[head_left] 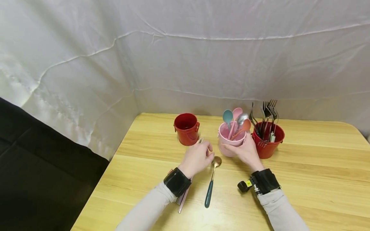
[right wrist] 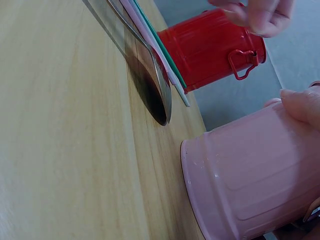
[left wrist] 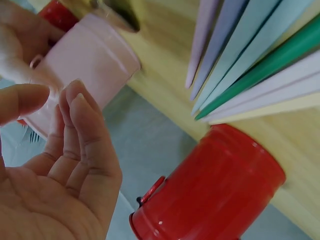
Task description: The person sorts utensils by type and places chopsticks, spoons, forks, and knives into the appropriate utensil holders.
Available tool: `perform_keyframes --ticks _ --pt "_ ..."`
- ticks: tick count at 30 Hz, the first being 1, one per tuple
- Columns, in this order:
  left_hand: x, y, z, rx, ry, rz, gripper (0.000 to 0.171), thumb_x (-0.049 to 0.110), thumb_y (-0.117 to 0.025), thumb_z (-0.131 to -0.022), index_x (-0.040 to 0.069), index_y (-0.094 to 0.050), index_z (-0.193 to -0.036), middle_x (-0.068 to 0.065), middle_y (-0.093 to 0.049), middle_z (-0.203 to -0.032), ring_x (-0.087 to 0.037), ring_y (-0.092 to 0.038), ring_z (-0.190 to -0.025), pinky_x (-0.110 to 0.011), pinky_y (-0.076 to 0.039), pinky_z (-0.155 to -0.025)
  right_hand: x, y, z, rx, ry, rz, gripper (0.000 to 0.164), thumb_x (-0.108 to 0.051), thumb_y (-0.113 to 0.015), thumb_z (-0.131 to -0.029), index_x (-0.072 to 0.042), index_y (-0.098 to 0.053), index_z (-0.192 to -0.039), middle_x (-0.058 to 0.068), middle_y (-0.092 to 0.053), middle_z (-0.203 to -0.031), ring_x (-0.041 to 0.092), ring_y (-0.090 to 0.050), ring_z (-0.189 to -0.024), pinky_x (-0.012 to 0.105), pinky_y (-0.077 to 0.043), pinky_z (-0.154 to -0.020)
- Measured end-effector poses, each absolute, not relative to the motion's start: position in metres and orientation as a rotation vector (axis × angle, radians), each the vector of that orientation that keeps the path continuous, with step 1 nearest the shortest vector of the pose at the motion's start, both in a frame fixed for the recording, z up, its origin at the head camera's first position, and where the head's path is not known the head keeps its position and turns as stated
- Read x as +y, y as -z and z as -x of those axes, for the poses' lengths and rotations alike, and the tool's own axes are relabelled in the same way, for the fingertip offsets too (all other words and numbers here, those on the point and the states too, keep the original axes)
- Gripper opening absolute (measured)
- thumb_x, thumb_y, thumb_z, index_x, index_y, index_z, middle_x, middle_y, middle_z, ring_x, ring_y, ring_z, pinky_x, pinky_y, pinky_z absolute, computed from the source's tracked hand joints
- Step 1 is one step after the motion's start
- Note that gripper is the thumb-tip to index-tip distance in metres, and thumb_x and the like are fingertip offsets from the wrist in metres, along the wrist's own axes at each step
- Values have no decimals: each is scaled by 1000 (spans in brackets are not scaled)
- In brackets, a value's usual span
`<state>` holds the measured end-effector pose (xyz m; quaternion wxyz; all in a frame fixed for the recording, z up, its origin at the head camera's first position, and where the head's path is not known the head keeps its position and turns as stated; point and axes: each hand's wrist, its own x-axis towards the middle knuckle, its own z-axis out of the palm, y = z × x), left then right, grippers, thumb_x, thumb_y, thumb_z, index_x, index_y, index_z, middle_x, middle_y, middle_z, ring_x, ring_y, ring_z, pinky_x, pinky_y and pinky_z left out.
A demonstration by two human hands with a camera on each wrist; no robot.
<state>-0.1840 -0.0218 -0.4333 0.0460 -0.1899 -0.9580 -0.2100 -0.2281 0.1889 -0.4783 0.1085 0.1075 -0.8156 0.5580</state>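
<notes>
My right hand (head_left: 246, 153) grips a small pink bucket (head_left: 225, 150) by its side near the rim, thumb across the front. Several spoons stand in this bucket, bowls up: a teal one (head_left: 227, 115), two pink and coral ones, and a metal one (head_left: 241, 119). My left hand (head_left: 196, 159) hovers between the buckets with loosely bent fingers and nothing in them; the left wrist view shows its thumb apart from the fingertips. Just right of it lies a spoon (head_left: 209, 193) with a gold bowl and dark teal handle. Several pastel and green chopsticks (left wrist: 240, 70) lie under the left forearm.
A red bucket (head_left: 186, 136) stands at the back left, beyond the chopstick tips. Another red bucket (head_left: 264, 150), holding several forks (head_left: 268, 112), stands right beside my right hand. A pale curtain (head_left: 202, 70) hangs behind the wooden table (head_left: 318, 166).
</notes>
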Motion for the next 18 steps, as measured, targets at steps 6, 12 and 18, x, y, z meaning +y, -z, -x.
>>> perform_keyframes --ticks 6,12,18 --pt "-21 445 172 -2988 572 600 16 31 -64 -86 16 -59 -87 10 -51 -63 -8 -49 -57 -23 -37 -46 189 479 228 -2403 -1636 -309 91 -25 -86 -67 -2 -33 -138 20 -50 -130 35 -47 -118 55 -38 -100" --pt "-18 452 163 -3088 521 581 23 36 -66 -84 15 -60 -80 8 -51 -63 -9 -48 -56 -23 -36 -44 190 479 228 -2411 -1630 -307 92 -25 -86 -67 -3 -32 -138 20 -49 -130 35 -47 -119 55 -37 -100" --pt "-12 456 158 -3189 479 548 33 42 -67 -84 17 -51 -69 7 -44 -57 -10 -44 -50 -25 -33 -39 189 479 228 -2401 -1642 -313 92 -23 -86 -67 -3 -31 -139 20 -49 -130 35 -47 -119 55 -36 -100"
